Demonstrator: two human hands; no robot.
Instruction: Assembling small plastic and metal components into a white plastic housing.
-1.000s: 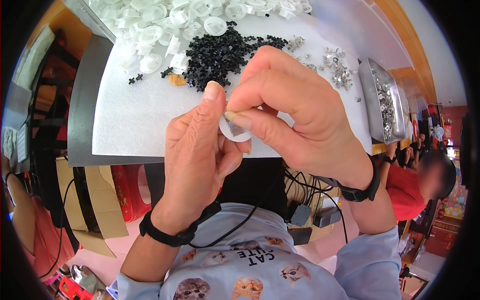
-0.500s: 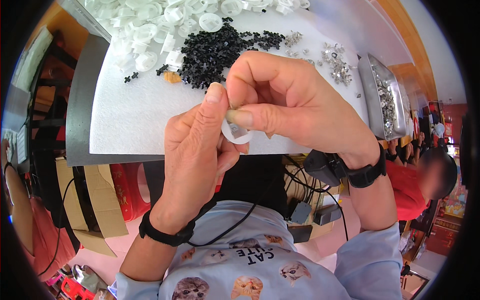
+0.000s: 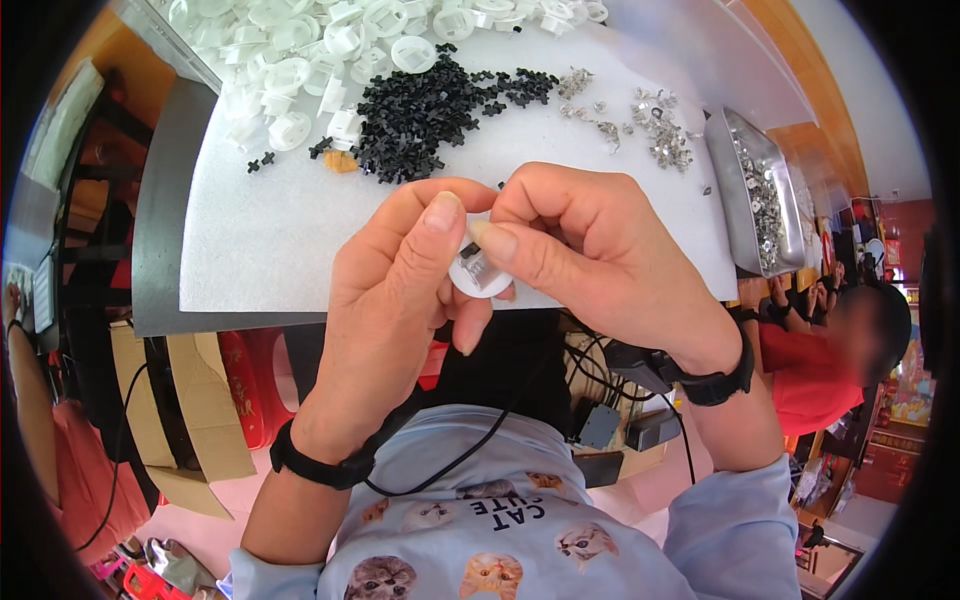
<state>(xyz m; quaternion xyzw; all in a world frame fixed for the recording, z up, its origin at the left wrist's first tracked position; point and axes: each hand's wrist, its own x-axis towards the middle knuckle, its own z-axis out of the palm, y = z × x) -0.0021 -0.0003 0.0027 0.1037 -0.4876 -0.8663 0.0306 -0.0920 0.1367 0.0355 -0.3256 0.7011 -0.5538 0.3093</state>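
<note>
Over the front part of the white foam sheet, my left hand (image 3: 385, 285) grips a small white round plastic piece (image 3: 482, 284) between its thumb and fingers. A bit of black (image 3: 471, 250) and something shiny and metallic show in the middle of that piece. My right hand (image 3: 595, 265) is closed, its thumb pressing on the upper right of the same piece; its curled fingertips are partly hidden. Beyond my hands lies a heap of small black cross-shaped parts (image 3: 405, 125).
Many white round plastic pieces (image 3: 290, 75) are piled at the far left of the foam sheet (image 3: 260, 235). Small metal parts (image 3: 665, 140) lie scattered at the right, beside a metal tray (image 3: 722, 185) of more. An orange-brown scrap (image 3: 340, 161) touches the black heap. Another person (image 3: 810, 370) sits at right.
My right hand has come lower and its thumb has shifted on the white round piece. More of the piece shows now, with the black bit in its middle.
</note>
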